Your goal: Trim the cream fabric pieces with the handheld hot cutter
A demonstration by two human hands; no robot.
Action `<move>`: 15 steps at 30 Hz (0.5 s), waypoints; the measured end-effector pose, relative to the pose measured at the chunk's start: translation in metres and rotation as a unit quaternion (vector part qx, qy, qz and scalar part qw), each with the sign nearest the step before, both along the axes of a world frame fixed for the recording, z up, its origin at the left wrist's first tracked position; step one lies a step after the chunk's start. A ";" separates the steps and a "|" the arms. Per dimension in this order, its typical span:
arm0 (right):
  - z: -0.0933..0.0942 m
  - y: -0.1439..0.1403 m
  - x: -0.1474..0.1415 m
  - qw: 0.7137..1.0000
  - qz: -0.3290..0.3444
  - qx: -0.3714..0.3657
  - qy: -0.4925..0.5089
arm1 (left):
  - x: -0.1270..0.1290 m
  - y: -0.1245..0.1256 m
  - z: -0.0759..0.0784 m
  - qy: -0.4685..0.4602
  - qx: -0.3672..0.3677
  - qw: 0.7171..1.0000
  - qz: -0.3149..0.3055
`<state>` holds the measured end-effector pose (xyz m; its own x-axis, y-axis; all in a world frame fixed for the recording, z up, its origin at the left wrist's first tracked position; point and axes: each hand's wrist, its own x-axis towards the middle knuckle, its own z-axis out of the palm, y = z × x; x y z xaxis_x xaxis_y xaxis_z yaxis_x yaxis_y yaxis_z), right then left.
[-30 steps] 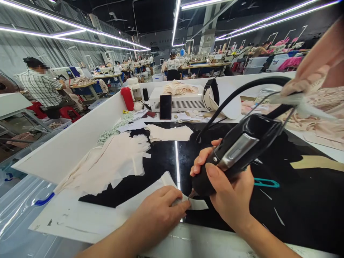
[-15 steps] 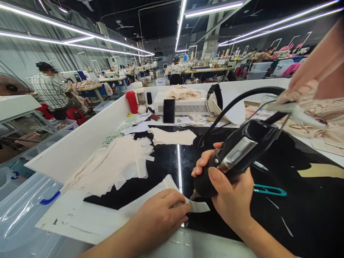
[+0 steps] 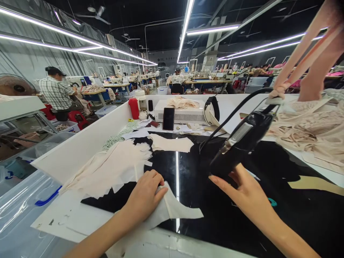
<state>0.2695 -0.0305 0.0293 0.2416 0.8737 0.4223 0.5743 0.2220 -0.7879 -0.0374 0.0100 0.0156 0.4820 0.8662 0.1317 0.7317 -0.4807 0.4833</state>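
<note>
left hand [image 3: 146, 195] gripping the cut white fabric piece [image 3: 174, 208] at six o'clock on the black table [image 3: 295, 215], right hand [image 3: 245, 193] spread loose just under the hanging black cutter [image 3: 242, 143] at three o'clock, trimmed pieces [image 3: 115, 166] piling at ten o'clock.

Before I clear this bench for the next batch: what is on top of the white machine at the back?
A loose heap of pale cream fabric pieces lies on the white machine. A black phone leans against its front, covering part of the grille. Anything beneath the heap is hidden.
</note>
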 end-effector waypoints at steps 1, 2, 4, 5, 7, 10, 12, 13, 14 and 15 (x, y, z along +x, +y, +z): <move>-0.010 -0.004 0.014 0.999 -0.006 -0.008 -0.046 | 0.001 0.000 0.001 -0.014 -0.016 1.000 -0.002; -0.022 -0.009 0.030 0.996 -0.013 -0.014 -0.092 | 0.001 -0.001 0.002 -0.029 -0.030 0.999 -0.002; -0.047 -0.019 0.063 0.986 -0.033 0.005 -0.164 | 0.001 -0.002 0.005 -0.060 -0.060 0.996 0.005; -0.060 -0.023 0.078 0.979 -0.028 0.005 -0.200 | 0.000 -0.002 0.006 -0.077 -0.078 0.994 0.012; -0.083 -0.030 0.104 0.965 -0.011 0.004 -0.260 | -0.001 -0.003 0.008 -0.120 -0.124 0.985 0.025; -0.104 -0.034 0.123 0.954 0.002 0.024 -0.298 | -0.002 -0.003 0.009 -0.207 -0.196 0.958 0.036; -0.107 -0.034 0.125 0.955 0.009 0.026 -0.295 | -0.002 -0.004 0.009 -0.263 -0.248 0.931 0.042; -0.106 -0.033 0.123 0.957 0.014 0.020 -0.290 | -0.002 -0.004 0.010 -0.285 -0.276 0.917 0.046; -0.103 -0.034 0.121 0.959 0.018 0.013 -0.281 | -0.002 -0.006 0.011 -0.302 -0.303 0.902 0.049; -0.101 -0.035 0.117 0.962 0.024 0.001 -0.271 | -0.002 -0.007 0.013 -0.315 -0.326 0.890 0.051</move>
